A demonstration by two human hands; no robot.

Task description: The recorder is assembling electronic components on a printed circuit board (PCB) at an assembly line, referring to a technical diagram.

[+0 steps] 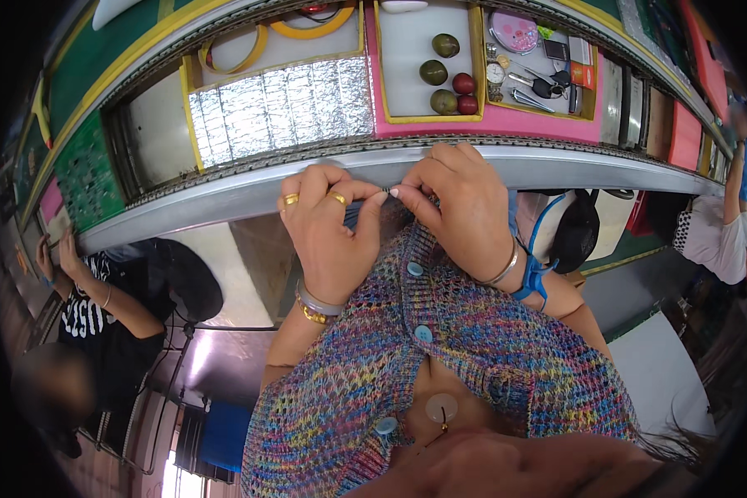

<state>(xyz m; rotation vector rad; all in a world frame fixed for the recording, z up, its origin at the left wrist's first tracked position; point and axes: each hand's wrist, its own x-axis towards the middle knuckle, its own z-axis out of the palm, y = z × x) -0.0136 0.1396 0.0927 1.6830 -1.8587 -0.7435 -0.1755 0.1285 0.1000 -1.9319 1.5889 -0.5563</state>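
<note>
My left hand and my right hand meet in front of the metal rail along the line's near edge. Thumb and forefinger of each are pinched together, and the fingertips almost touch. Between them shows a tiny dark, greenish piece, too small to name. How much of it each hand holds is hidden by the fingers. Beyond the rail, nearest to my left hand, lies a silvery foil sheet with a grid of creases.
A yellow-edged tray holds several round green and red fruits. Another tray holds a watch, keys and small items. Yellow rings lie behind the foil. A green circuit board sits left, near a co-worker's hands. Another person is right.
</note>
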